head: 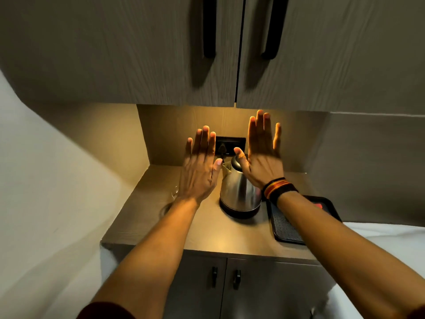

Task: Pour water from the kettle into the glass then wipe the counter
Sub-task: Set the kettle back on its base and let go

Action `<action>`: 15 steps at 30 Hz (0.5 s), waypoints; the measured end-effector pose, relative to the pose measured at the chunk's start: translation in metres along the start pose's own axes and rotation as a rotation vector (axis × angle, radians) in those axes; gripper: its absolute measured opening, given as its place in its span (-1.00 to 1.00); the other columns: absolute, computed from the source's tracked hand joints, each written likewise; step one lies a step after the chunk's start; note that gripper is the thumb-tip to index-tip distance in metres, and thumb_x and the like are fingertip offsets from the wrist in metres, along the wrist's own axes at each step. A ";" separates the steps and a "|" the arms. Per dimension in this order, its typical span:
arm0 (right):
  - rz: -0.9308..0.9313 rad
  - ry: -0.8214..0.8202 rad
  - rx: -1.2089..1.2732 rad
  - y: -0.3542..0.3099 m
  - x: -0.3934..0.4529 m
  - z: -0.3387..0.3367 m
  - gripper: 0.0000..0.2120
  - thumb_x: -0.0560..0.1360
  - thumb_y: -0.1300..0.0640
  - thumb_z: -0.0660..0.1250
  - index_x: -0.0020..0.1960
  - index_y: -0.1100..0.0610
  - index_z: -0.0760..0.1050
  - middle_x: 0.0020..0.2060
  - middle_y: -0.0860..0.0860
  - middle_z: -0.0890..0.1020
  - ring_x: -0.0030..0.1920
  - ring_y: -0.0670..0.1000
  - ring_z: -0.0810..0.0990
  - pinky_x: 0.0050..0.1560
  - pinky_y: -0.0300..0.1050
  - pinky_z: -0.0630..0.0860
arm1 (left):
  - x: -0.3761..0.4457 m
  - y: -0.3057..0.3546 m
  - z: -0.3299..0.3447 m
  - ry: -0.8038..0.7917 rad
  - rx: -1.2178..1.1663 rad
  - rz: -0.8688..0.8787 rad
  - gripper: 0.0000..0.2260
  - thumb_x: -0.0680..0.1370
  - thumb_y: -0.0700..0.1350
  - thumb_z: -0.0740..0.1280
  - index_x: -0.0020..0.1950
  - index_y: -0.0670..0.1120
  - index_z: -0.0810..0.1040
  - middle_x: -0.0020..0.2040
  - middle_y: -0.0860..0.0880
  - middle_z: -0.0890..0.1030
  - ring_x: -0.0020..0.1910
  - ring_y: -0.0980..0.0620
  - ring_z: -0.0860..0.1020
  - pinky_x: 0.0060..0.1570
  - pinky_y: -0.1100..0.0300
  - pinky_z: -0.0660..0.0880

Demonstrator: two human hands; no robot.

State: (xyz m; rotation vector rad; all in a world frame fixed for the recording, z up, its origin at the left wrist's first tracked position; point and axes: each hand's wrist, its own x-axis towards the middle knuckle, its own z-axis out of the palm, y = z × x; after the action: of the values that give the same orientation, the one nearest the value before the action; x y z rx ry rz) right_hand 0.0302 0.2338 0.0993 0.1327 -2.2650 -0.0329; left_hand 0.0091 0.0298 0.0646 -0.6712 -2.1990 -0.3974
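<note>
No task step appears begun: the left hand (199, 168) and the right hand (262, 153) are both raised flat with fingers spread, grasping nothing, above the counter (207, 229). The stainless steel kettle (239, 194) sits upright on its base at the counter's middle, between the two wrists, and the glass (171, 201) stands to its left, mostly hidden behind the left forearm. Pouring and wiping both remain; no wiping cloth can be identified, though a black tray (279, 226) lies to the kettle's right.

We see a small brown table (207, 229); on it a steel kettle (238, 192) at the middle, a glass (171, 200) at left, a black tray (289, 224) at right.
</note>
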 end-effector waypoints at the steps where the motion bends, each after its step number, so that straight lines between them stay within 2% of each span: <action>1: 0.013 -0.010 -0.010 -0.003 0.002 -0.005 -0.20 0.62 -0.27 -0.01 0.61 0.27 -0.13 0.60 0.26 -0.06 0.61 0.24 -0.10 0.51 0.42 -0.08 | 0.004 0.003 -0.006 0.000 0.001 0.020 -0.42 0.72 0.05 -0.01 0.67 -0.18 -0.05 0.67 -0.16 -0.12 0.65 -0.15 -0.10 0.59 -0.13 -0.17; 5: 0.043 -0.053 -0.052 -0.018 0.003 -0.023 -0.20 0.62 -0.25 -0.02 0.61 0.23 -0.20 0.61 0.24 -0.09 0.61 0.21 -0.11 0.50 0.44 -0.06 | 0.007 0.007 -0.029 -0.024 0.025 0.043 -0.41 0.71 0.08 -0.08 0.67 -0.18 -0.06 0.67 -0.18 -0.09 0.65 -0.13 -0.10 0.59 -0.12 -0.17; 11: 0.129 -0.052 -0.063 -0.031 -0.010 -0.053 -0.24 0.64 -0.24 -0.09 0.61 0.24 -0.22 0.61 0.22 -0.10 0.61 0.16 -0.12 0.53 0.38 -0.14 | -0.001 0.007 -0.050 -0.046 0.014 0.053 -0.42 0.71 0.09 -0.12 0.67 -0.16 -0.04 0.67 -0.17 -0.09 0.65 -0.10 -0.12 0.59 -0.12 -0.17; 13: 0.143 -0.050 -0.046 -0.029 -0.013 -0.060 -0.24 0.65 -0.22 -0.07 0.61 0.25 -0.21 0.61 0.23 -0.05 0.61 0.18 -0.05 0.54 0.37 -0.16 | 0.000 0.008 -0.055 -0.045 0.003 0.051 -0.42 0.71 0.10 -0.13 0.67 -0.17 -0.03 0.67 -0.17 -0.08 0.65 -0.09 -0.11 0.59 -0.11 -0.17; 15: 0.167 -0.043 0.000 -0.026 -0.014 -0.067 -0.25 0.65 -0.21 -0.04 0.61 0.27 -0.18 0.56 0.28 0.17 0.55 0.22 0.19 0.54 0.37 -0.18 | 0.002 0.009 -0.056 -0.041 -0.002 0.054 -0.42 0.72 0.10 -0.15 0.67 -0.17 -0.04 0.67 -0.17 -0.07 0.65 -0.09 -0.11 0.59 -0.10 -0.17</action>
State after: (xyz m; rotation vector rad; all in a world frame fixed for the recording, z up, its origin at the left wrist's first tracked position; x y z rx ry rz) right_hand 0.0924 0.2111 0.1297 -0.0582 -2.3110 0.0527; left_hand 0.0467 0.0107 0.1026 -0.7445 -2.2142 -0.3613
